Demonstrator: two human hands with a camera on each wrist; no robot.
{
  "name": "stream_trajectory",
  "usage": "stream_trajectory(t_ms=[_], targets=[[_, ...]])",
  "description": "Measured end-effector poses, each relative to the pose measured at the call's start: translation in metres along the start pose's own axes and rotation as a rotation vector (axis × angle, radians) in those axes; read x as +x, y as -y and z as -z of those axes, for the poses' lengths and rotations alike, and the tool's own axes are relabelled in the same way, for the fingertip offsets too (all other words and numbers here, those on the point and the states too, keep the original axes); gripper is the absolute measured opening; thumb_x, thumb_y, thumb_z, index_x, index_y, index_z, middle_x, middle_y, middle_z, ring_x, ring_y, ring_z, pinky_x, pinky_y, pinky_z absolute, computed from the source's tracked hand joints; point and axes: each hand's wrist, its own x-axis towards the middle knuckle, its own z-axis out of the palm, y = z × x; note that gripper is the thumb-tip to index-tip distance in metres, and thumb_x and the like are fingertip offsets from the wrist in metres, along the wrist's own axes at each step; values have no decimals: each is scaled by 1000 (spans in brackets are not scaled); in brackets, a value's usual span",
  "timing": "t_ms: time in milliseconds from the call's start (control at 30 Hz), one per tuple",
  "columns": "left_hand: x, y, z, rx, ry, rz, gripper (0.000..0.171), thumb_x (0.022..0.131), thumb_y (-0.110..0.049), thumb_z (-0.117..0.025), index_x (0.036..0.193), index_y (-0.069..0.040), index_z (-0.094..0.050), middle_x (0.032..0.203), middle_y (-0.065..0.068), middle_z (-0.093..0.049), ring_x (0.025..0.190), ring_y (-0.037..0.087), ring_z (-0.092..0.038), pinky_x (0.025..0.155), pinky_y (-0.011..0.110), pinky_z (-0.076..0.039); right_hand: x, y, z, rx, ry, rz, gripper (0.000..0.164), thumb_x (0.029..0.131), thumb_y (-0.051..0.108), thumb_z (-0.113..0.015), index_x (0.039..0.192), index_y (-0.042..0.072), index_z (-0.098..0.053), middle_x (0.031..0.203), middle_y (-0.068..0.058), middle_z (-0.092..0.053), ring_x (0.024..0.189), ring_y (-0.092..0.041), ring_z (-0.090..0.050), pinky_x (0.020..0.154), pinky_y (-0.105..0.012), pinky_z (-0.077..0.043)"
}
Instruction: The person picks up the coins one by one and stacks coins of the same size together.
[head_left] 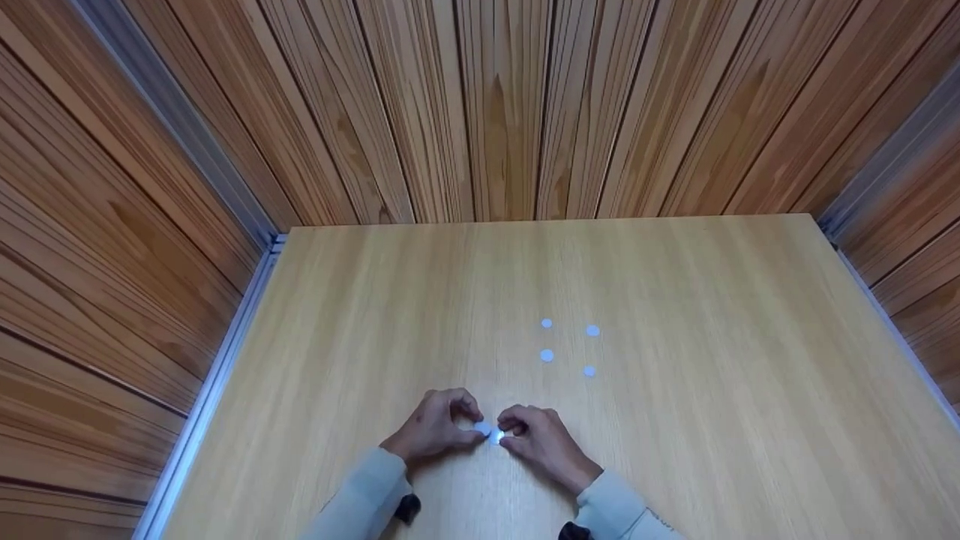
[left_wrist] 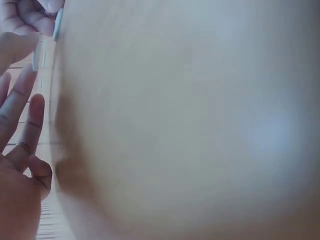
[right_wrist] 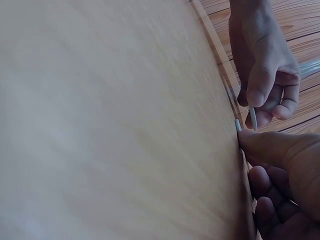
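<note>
My left hand [head_left: 442, 424] pinches a small round white disc [head_left: 482, 428] between thumb and fingertip. In the right wrist view that disc [right_wrist: 253, 119] stands tilted on edge, a little above the tabletop. Just to its right, my right hand [head_left: 541, 442] pinches a second white disc [head_left: 496, 436] low at the table surface, and light glares off it. The left wrist view shows the second disc [left_wrist: 58, 24] at my right fingertips and the first disc [left_wrist: 35, 59] in my left pinch. The two discs are close together, overlapping in the head view.
Several more white discs lie loosely grouped beyond my hands, among them a larger one [head_left: 547, 355] and a smaller one [head_left: 589, 371]. They rest on a light wooden table [head_left: 712, 337]. Wood-plank walls [head_left: 502, 112] with metal edging [head_left: 217, 375] enclose its back and sides.
</note>
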Motion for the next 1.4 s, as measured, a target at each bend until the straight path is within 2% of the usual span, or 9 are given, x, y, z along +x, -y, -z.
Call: stream_trajectory(t_ms=[133, 267, 367, 800, 1167, 1400], targets=[[0, 0, -2, 12, -10, -7, 23, 81, -12, -83, 97, -15, -67, 93, -9, -69, 89, 10, -64, 87, 31, -50, 0, 0, 0, 7, -1, 7, 21, 84, 2, -78, 104, 2, -70, 94, -4, -73, 82, -12, -65, 73, -26, -52], [0, 0, -5, 60, -29, 0, 23, 80, -15, -84, 96, -18, -67, 91, -12, -67, 90, 9, -60, 93, 37, -40, 0, 0, 0, 0, -1, -3, 21, 84, 2, -78, 104, 2, -71, 94, -3, -73, 82, -12, -65, 73, -25, -51], [-1, 0, -8, 110, -49, -7, 24, 79, -18, -85, 95, -19, -67, 90, -15, -66, 91, 8, -57, 90, 38, -32, 0, 0, 0, -11, 0, -7, 21, 84, 3, -78, 104, 3, -71, 94, -3, -73, 81, -12, -64, 73, -25, -51], [-1, -2, -14, 162, -69, -59, 22, 80, -21, -85, 94, -19, -69, 90, -14, -68, 92, 8, -55, 85, 36, -30, 0, 1, -1, -19, -14, 24, 22, 83, 1, -78, 104, 2, -71, 93, -3, -73, 81, -12, -64, 73, -26, -52], [-1, -4, -12, 115, -51, 42, 27, 77, -18, -87, 96, -20, -68, 91, -15, -67, 94, 9, -57, 92, 40, -33, -2, 0, 0, 12, 0, 12, 22, 84, 2, -78, 105, 2, -70, 94, -3, -72, 82, -11, -63, 72, -25, -51], [1, -6, -13, 120, -53, 30, 27, 77, -17, -87, 93, -20, -66, 89, -15, -67, 92, 9, -57, 89, 38, -31, -1, 0, 1, 14, -14, 12, 20, 83, -4, -76, 102, 0, -71, 90, -3, -72, 80, -8, -63, 72, -24, -52]])
